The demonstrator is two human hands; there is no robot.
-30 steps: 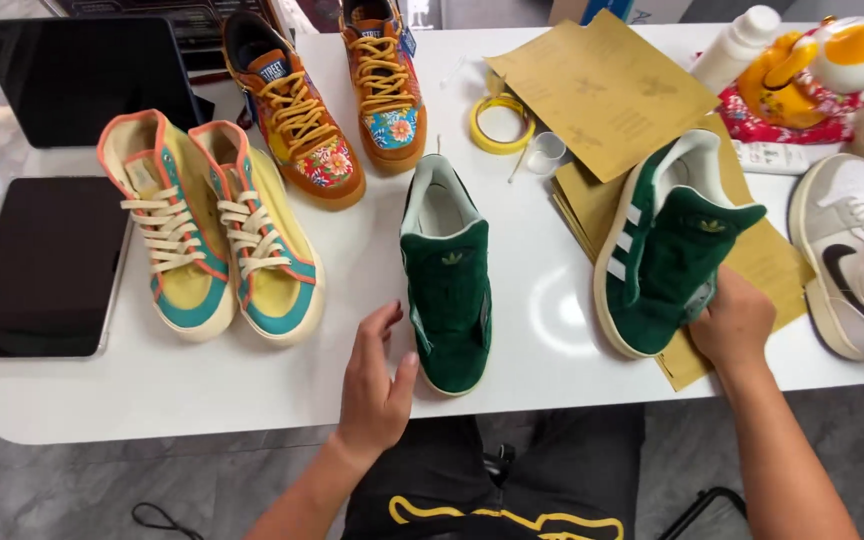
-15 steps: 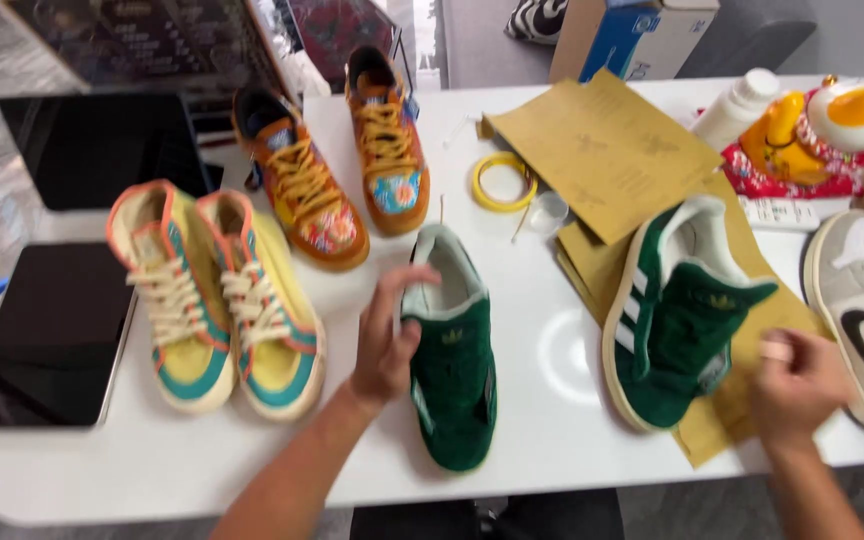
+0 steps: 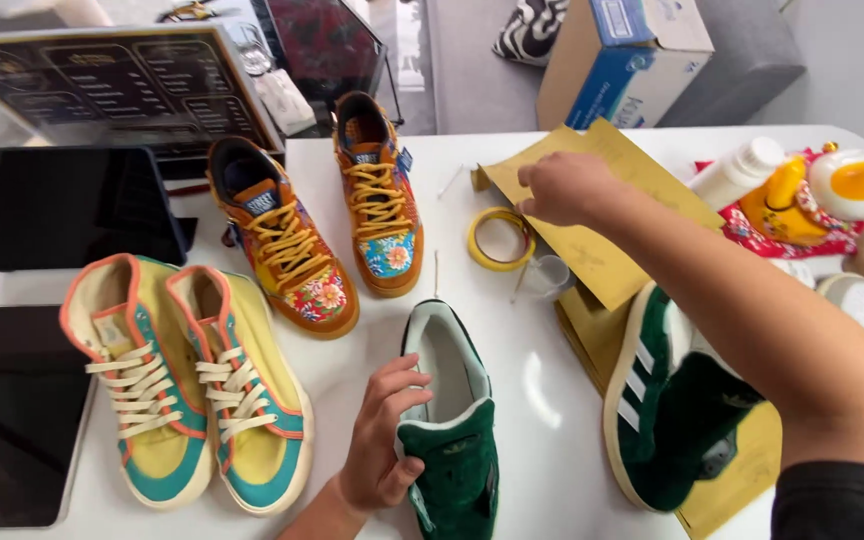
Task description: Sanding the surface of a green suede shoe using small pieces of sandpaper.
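Your left hand (image 3: 384,440) grips the side of a green shoe (image 3: 452,420), with the thumb on its rim. That shoe lies at six o'clock, near the front edge of the white surface (image 3: 542,400). Your right hand (image 3: 564,187) is up at one o'clock. Its fingers are bent together over a brown envelope (image 3: 602,200), and I cannot tell if they pinch it. A yellow tape ring (image 3: 500,238) sits just beside that hand. The other green shoe (image 3: 672,410) lies at four o'clock on more envelopes. There is bare room between the two green shoes. Yellow shoes (image 3: 192,400) fill the left at eight o'clock.
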